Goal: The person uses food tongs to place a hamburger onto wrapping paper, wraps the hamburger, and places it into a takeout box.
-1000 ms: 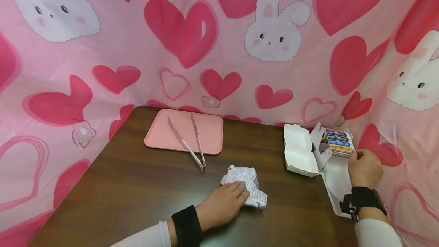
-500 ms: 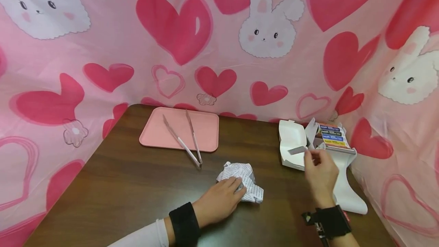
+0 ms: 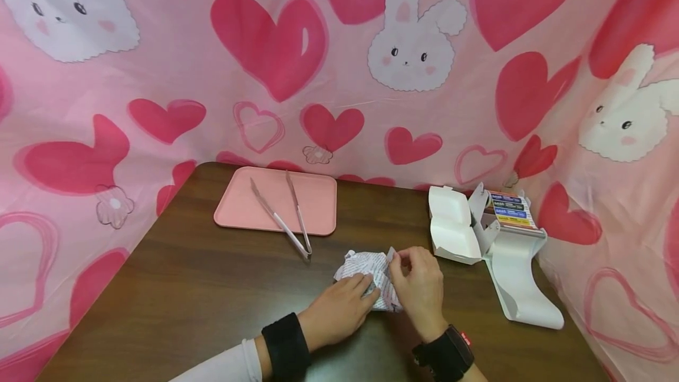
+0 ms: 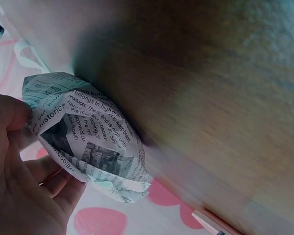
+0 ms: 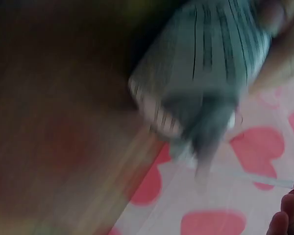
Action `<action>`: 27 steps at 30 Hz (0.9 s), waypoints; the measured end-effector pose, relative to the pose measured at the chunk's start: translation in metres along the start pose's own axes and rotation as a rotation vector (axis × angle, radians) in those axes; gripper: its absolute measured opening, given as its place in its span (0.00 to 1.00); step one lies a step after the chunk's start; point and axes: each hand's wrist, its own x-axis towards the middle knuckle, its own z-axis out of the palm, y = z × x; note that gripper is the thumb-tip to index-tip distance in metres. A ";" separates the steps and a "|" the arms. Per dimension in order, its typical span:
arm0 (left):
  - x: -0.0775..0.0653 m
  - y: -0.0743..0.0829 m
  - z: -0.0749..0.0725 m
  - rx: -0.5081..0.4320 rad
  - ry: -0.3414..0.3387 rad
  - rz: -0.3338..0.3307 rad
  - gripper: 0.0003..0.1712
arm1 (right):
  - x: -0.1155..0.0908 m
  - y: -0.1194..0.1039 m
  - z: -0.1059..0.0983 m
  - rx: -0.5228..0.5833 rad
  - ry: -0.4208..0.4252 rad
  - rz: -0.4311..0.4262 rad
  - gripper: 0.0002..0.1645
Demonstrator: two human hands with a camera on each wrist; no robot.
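Note:
A crumpled package wrapped in newsprint-patterned paper [image 3: 361, 262] lies on the table. My left hand [image 3: 336, 314] holds its near left side; in the left wrist view the thumb and fingers [image 4: 68, 193] grip the folded paper edge. Beside it, my right hand [image 3: 421, 285] pinches a short, pale strip [image 3: 391, 254] that looks like tape, at the package's right side. The right wrist view is blurred. It shows the package [image 5: 201, 54] and right fingertips [image 5: 286, 210] with a thin strip; whether the strip touches the paper I cannot tell.
A pink tray [image 3: 228, 208] stands at the back, with metal tongs [image 3: 283, 226] lying partly across its front edge. At the right are an opened white carton [image 3: 453, 229] and a white holder with several coloured labels [image 3: 511, 211] and a curling white flap [image 3: 522, 287].
My right hand has come away from the white holder with the small strip and moved left to the package. My left hand has stayed on the wrapped package.

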 end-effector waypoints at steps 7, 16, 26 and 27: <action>0.000 -0.003 0.002 0.026 0.070 0.020 0.15 | -0.005 -0.021 0.018 0.047 -0.169 0.047 0.07; -0.002 -0.004 0.003 0.077 0.070 0.046 0.17 | -0.005 -0.032 0.028 0.036 -0.327 0.143 0.05; -0.005 -0.004 0.003 0.038 0.078 0.043 0.15 | -0.001 -0.029 0.029 0.050 -0.466 0.119 0.06; -0.005 -0.004 0.004 0.039 0.084 0.044 0.15 | -0.001 -0.028 0.029 0.052 -0.476 0.107 0.06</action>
